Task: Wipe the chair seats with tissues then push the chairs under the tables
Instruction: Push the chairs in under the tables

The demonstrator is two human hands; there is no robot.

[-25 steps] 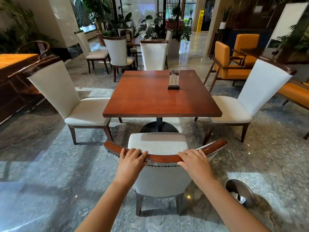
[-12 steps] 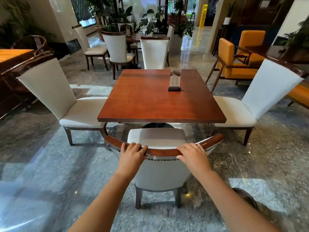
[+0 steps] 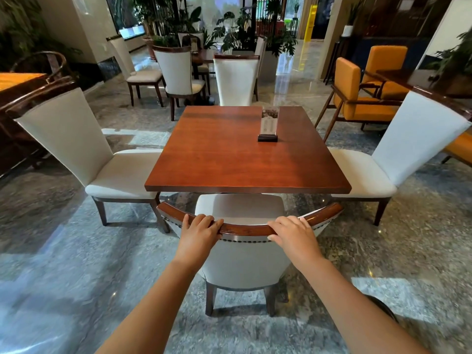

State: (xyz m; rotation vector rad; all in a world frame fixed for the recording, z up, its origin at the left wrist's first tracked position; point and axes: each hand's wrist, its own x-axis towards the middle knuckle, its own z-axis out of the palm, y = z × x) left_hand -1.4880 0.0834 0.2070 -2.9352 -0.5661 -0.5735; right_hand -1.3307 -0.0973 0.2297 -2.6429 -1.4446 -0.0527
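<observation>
A white upholstered chair with a curved wooden top rail stands right in front of me, its seat partly under the near edge of the square brown table. My left hand grips the rail left of centre, fingers curled over its top. My right hand grips the rail right of centre the same way. Matching white chairs stand at the table's left side, right side and far side, the side ones pulled out from it. No tissue is visible.
A menu stand sits on the table. Orange armchairs stand at the right, more white chairs and plants behind. A dark round bin edge shows by my right forearm. Polished stone floor lies all around.
The near chair has slid forward, so more of its seat now lies under the table edge. Both hands stayed on the rail and I have stepped closer.
</observation>
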